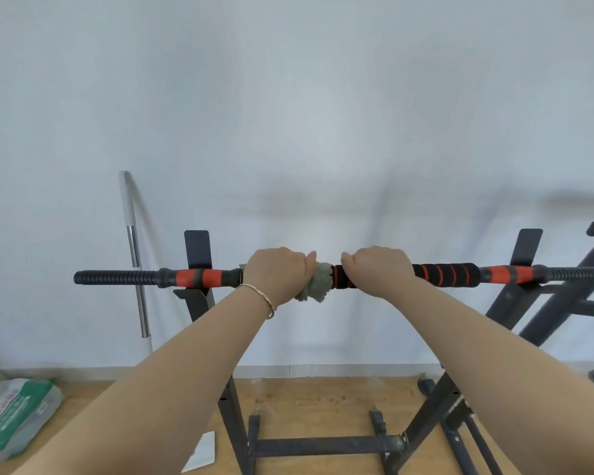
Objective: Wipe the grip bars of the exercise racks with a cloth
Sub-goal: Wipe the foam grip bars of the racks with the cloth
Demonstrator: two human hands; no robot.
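Grip bar [450, 274], black with orange bands, runs level across the middle of the frame, resting on the two black uprights of the rack [326, 447]. At its centre the left hand [276, 274] is curled over a pale green cloth [318, 281] bunched around the bar, a thin bracelet [261, 296] on its wrist. Just right of the cloth, the right hand [378, 269] is wrapped around the bar's padded sleeve. A metal pole [136, 255] leans on the wall at left, and a green-and-white bag [14, 416] lies on the wooden floor [323, 395] at lower left.
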